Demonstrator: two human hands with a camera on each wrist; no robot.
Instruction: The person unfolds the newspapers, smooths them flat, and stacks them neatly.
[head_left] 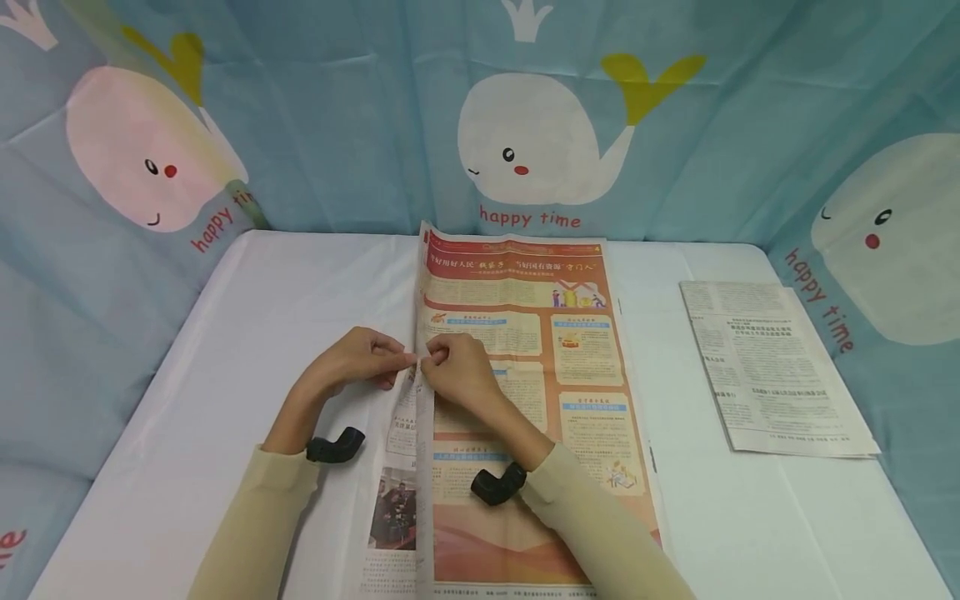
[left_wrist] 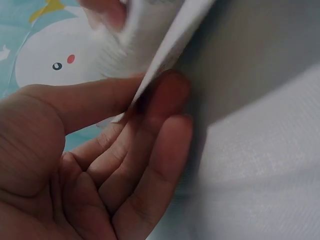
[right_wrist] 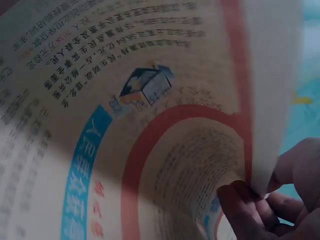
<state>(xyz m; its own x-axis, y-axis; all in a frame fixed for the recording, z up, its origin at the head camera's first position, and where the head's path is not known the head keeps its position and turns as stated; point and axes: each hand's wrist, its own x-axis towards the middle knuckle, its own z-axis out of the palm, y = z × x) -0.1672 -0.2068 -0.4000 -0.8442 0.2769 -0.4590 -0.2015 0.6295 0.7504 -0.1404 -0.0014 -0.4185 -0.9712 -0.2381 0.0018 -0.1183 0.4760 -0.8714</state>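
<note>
Nearest me: two cream sleeves [head_left: 247, 533] reach forward over a table with a white cloth [head_left: 225, 333]; I see a black wrist camera [head_left: 335, 446] strapped at each wrist.
Left hand [head_left: 360, 360]: thumb and forefinger pinch the left edge of the newspaper; in the left wrist view the page edge sits between thumb [left_wrist: 95, 102] and fingertip, the other fingers loosely curled.
Right hand [head_left: 459, 371]: fingertips touching those of the left hand, clamped on the same edge; the right wrist view shows the sheet curling over the fingers [right_wrist: 250, 210] that grip it.
Newspaper [head_left: 525, 392]: a colour-printed page with orange and red panels, lying lengthwise at the table's centre, its left edge lifted at the pinch; another printed sheet shows beneath it on the left.
Further right: a second folded newspaper [head_left: 772, 371], black and white, lies flat, well apart from both hands.
Farthest: a blue curtain [head_left: 360, 117] printed with white whales [head_left: 540, 137] and the words "happy time" surrounds the table.
</note>
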